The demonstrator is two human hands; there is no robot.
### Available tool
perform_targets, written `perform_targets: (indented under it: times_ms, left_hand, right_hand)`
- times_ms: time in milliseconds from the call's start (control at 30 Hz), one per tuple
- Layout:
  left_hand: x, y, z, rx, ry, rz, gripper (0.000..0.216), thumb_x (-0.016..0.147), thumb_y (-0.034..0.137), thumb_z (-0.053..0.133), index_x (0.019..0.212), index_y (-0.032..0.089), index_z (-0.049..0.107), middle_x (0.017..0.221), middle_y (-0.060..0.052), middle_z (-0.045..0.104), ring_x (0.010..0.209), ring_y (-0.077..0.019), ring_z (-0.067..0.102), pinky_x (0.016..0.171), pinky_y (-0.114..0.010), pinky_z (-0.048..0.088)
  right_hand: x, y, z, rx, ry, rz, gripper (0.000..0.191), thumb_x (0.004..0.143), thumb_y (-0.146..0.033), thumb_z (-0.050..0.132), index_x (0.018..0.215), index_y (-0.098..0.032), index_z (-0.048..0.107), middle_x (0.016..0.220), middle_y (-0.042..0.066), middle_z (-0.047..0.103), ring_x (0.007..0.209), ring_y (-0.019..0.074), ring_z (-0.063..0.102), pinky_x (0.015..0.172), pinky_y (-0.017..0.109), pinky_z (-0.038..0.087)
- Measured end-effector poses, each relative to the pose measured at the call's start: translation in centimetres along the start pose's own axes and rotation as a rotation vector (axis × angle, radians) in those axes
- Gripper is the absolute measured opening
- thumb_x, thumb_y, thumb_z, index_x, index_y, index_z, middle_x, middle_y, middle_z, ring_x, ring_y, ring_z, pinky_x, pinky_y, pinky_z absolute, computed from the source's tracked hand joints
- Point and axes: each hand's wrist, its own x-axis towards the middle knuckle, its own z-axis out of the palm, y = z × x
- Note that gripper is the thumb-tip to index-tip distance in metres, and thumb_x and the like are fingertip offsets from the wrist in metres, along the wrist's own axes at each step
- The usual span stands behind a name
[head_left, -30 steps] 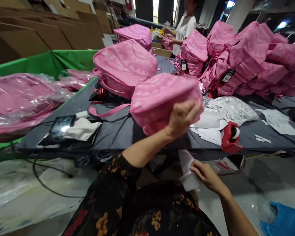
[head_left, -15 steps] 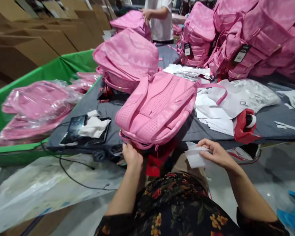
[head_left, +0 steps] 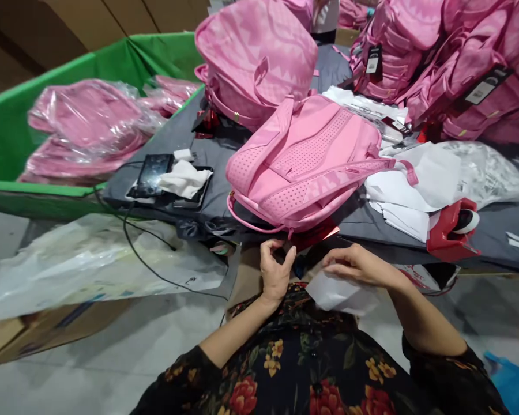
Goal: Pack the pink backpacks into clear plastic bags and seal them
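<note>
Pink backpack, slantwise at bench front edge, just beyond your nearer left hand, pinching dark tab; right hand grasping white paper.

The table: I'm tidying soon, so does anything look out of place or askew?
Mildly, yes. The papers lie in uneven, overlapping layers, with a loose strap of the bag trailing over them. The tape dispenser sits right at the near edge of the table, where it might get knocked off. I see no clear spill or damage.
</note>
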Motion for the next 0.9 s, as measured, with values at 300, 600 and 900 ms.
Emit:
perform_targets:
  times_ms: [300, 600, 900]
  left_hand:
    - [4.1, -0.4, 1.8, -0.043, 0.008, -0.042, 0.038, 0.088, 0.058, 0.065, 0.097, 0.022, 0.06, 0.101, -0.007, 0.063, 0.101, -0.0244, 0.06, 0.1, -0.042, 0.046]
    - [7.3, 0.6, 0.5, -0.642, -0.197, -0.529, 0.052, 0.07, 0.061, 0.083, 0.093, 0.019, 0.062, 0.088, -0.004, 0.07, 0.078, -0.0188, 0.066, 0.079, -0.035, 0.053]
    - [6.3, 0.1, -1.8, -0.742, -0.57, -0.503, 0.069, 0.08, 0.083, 0.059, 0.107, 0.022, 0.077, 0.104, -0.011, 0.074, 0.112, -0.0308, 0.066, 0.099, -0.045, 0.053]
  right_hand:
    - [4.7, 2.4, 3.7, -0.765, 0.222, 0.412, 0.047, 0.097, -0.014, 0.045, 0.14, -0.016, 0.065, 0.085, 0.017, 0.078, 0.071, 0.0223, 0.071, 0.058, 0.027, 0.033]
    - [1.4, 1.9, 0.5, -0.224, -0.109, 0.217, 0.037, 0.091, -0.038, 0.066, 0.123, -0.02, 0.071, 0.076, 0.003, 0.073, 0.063, 0.0159, 0.061, 0.06, 0.024, 0.035]
    - [1.4, 4.0, -6.1, -0.122, 0.202, 0.261, 0.051, 0.096, -0.062, 0.052, 0.074, -0.019, 0.065, 0.063, 0.001, 0.058, 0.058, 0.0137, 0.048, 0.056, 0.025, 0.035]
